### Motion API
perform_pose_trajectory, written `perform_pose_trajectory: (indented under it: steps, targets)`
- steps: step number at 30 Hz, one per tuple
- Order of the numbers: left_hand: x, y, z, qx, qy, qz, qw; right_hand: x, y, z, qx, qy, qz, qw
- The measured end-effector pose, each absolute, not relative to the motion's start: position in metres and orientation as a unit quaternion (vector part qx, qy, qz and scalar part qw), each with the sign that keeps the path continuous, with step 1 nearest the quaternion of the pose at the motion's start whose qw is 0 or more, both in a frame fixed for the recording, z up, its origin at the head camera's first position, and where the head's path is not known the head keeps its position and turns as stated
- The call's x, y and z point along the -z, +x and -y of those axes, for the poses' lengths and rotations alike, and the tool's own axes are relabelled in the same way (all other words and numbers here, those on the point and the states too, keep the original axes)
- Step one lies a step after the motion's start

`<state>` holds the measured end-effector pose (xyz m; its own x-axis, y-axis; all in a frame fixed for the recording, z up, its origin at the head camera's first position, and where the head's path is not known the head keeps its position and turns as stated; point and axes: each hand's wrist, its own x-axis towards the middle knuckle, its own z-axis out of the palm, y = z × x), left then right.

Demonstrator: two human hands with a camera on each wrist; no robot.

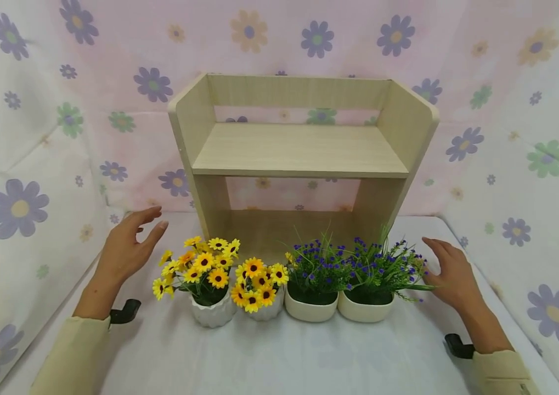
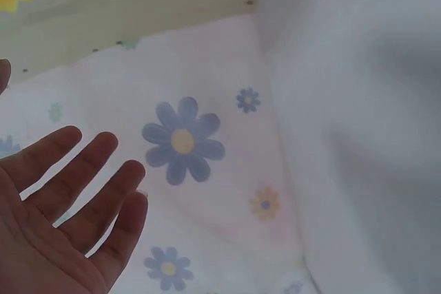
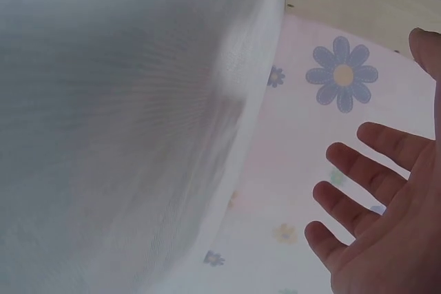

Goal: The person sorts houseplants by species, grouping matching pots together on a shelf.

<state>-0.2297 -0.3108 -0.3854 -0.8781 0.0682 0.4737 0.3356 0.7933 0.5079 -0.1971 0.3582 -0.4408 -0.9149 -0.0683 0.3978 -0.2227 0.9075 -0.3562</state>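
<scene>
Head view: position of the goods?

One left-to-right row on the white-covered table (image 1: 259,362), between left hand (image 1: 126,247) and right hand (image 1: 452,277), before the pale wooden two-tier shelf (image 1: 299,148). Left hand is nearer the white round pots (image 1: 212,316), right hand nearer the cream oval pots (image 1: 365,311).

Contents?

White pair, yellow sunflowers (image 1: 203,262); cream pair, purple-flowered greenery (image 1: 375,274).

State of hands?

Both spread, gripping nothing; right-hand contact with greenery, cannot tell

Potted yellow blooms (image 1: 203,262) beside purple blooms (image 1: 320,266)
</scene>
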Motion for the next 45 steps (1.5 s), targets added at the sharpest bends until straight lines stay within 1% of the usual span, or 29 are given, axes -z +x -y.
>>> perform_pose_trajectory:
  steps: [9, 12, 16, 23, 30, 34, 37, 43, 45]
  targets:
    - [0.362, -0.224, 0.293, 0.327, -0.138, 0.900, 0.254, 0.437, -0.193, -0.351, -0.240, 0.120, 0.948, 0.168]
    - [0.356, -0.225, 0.286, 0.329, -0.148, 0.897, 0.256, 0.435, -0.190, -0.348, -0.253, 0.129, 0.947, 0.147]
    - [0.351, -0.229, 0.277, 0.324, -0.153, 0.901, 0.245, 0.433, -0.185, -0.345, -0.268, 0.156, 0.942, 0.127]
    - [0.347, -0.236, 0.263, 0.347, -0.172, 0.895, 0.221, 0.436, -0.179, -0.342, -0.281, 0.217, 0.923, 0.147]
    - [0.345, -0.242, 0.252, 0.342, -0.201, 0.889, 0.228, 0.443, -0.173, -0.342, -0.302, 0.248, 0.910, 0.139]
    - [0.344, -0.243, 0.247, 0.339, -0.201, 0.892, 0.221, 0.446, -0.170, -0.342, -0.308, 0.266, 0.903, 0.135]
    - [0.344, -0.244, 0.245, 0.340, -0.195, 0.893, 0.220, 0.447, -0.168, -0.341, -0.307, 0.258, 0.909, 0.111]
    - [0.343, -0.246, 0.243, 0.344, -0.191, 0.891, 0.227, 0.445, -0.164, -0.339, -0.335, 0.235, 0.911, 0.038]
    - [0.343, -0.246, 0.243, 0.346, -0.191, 0.890, 0.227, 0.445, -0.163, -0.338, -0.336, 0.227, 0.914, 0.025]
